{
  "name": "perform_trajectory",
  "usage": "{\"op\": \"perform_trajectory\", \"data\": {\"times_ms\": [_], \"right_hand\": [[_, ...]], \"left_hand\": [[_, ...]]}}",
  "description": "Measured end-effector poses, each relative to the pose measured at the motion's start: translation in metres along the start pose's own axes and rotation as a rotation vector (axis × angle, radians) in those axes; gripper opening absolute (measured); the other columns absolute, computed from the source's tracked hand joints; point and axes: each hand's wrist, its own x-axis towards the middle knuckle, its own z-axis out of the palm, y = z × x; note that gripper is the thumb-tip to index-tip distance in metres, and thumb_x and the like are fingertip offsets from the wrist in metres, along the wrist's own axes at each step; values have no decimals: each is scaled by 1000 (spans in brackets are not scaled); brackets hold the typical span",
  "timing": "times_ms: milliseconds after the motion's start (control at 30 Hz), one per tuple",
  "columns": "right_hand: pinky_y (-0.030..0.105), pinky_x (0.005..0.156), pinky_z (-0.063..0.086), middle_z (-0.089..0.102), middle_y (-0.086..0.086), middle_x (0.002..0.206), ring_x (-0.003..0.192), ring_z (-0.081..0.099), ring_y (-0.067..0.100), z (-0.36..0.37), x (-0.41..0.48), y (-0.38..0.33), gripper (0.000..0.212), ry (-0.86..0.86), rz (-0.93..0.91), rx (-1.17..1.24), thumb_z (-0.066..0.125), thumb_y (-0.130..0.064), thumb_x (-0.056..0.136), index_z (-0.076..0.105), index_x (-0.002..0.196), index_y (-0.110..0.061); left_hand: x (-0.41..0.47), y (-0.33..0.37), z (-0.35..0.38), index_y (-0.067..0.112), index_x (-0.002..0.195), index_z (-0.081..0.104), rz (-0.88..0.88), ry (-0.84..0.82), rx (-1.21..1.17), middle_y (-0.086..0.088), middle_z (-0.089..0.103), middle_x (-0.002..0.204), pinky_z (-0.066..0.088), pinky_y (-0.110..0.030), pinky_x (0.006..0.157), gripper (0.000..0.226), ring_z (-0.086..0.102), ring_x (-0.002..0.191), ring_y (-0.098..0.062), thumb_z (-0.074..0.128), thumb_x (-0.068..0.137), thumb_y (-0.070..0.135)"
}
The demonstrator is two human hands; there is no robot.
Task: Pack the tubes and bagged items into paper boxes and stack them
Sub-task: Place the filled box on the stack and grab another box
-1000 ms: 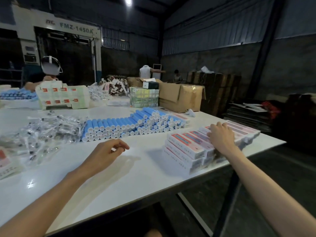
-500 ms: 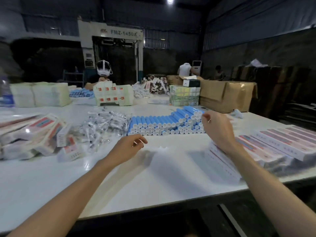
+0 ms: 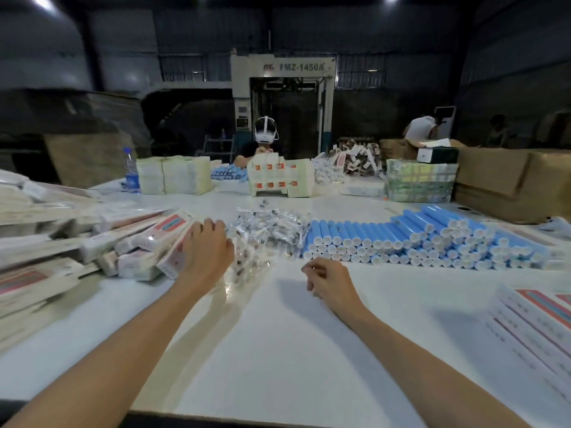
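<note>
Blue tubes [image 3: 401, 239] with round white caps, piled in neat rows on the right half of the white table [image 3: 278, 335], cap ends facing here. Just left of them, a heap of small clear bags [image 3: 272, 230], shiny and crinkly, with little dark bits inside. Further left, a messy pile of long flat paper boxes [image 3: 148, 239], white with red and blue stripes. Left hand [image 3: 205, 251] laid on a box at that pile's right edge, fingers nearly straight, thumb by the bags, not squeezing. Right hand [image 3: 330, 281] resting on the table in front of the tubes, fingers loosely curled, nothing seen inside. Neat stack [image 3: 537, 322] of striped boxes at the near right. Smooth, glossy table top. Big dark hall behind, with a tall grey machine [image 3: 284, 97], brown cartons [image 3: 506, 180] and a person [image 3: 265, 140] in a white headset across the table.
</note>
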Motion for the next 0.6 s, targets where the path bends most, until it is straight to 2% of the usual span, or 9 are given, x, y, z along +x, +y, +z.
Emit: {"op": "perform_trajectory", "data": {"times_ms": [100,200,267,333,367,433,500,567,600], "right_hand": [[47,60,54,65,7,64,59,59,23,-1,-1,4,15,-28,-60,-4,61,-13,102,69,90,-14],[49,61,53,66,8,65,66,62,34,-1,-2,6,16,-72,-85,10,61,-14,102,70,89,-17],[48,63,54,66,7,66,67,63,33,0,-1,8,16,-86,-88,10,61,-15,101,71,89,-19],[48,65,55,67,6,66,67,64,30,2,2,10,17,-90,-78,10,61,-17,101,71,88,-22],[48,65,56,67,6,66,67,64,28,3,4,11,17,-89,-71,10,61,-18,100,70,87,-25],[49,67,57,68,4,66,66,64,24,4,6,12,17,-83,-73,1,61,-20,100,70,87,-27],[50,66,58,68,1,66,65,64,22,4,7,14,16,-79,-78,-6,61,-22,99,69,87,-29],[49,66,59,69,0,67,64,64,21,4,6,15,15,-76,-81,-11,60,-24,98,69,88,-31],[49,66,59,69,-1,67,64,64,19,4,6,15,14,-75,-81,-13,60,-25,98,68,88,-32]], "left_hand": [[28,-16,7,6,122,59,-111,-104,212,-16,61,124,47,-44,97,40,57,116,-34,53,104,41],[47,-31,19,6,131,62,-186,-271,274,-16,58,135,42,-45,108,54,52,128,-34,47,106,52],[49,-38,26,10,127,67,-181,-282,273,-16,55,136,42,-46,107,43,51,130,-36,50,108,44],[46,-41,26,9,119,68,-140,-204,269,-15,60,126,51,-45,99,33,57,119,-36,52,109,36],[43,-40,22,8,116,65,-126,-156,217,-14,65,118,55,-47,92,32,62,111,-35,52,110,37],[37,-37,11,11,113,57,-118,-95,-29,-11,71,100,59,-48,75,33,68,89,-35,52,110,43],[29,-29,-5,19,120,51,-94,-129,-300,-1,71,96,59,-44,59,26,71,73,-30,56,109,41],[20,-16,-24,27,123,49,-88,-208,-567,12,68,97,55,-36,50,30,73,68,-21,61,105,48],[16,-8,-33,31,121,50,-100,-247,-682,17,69,98,55,-33,52,34,74,70,-16,61,102,57]]}}
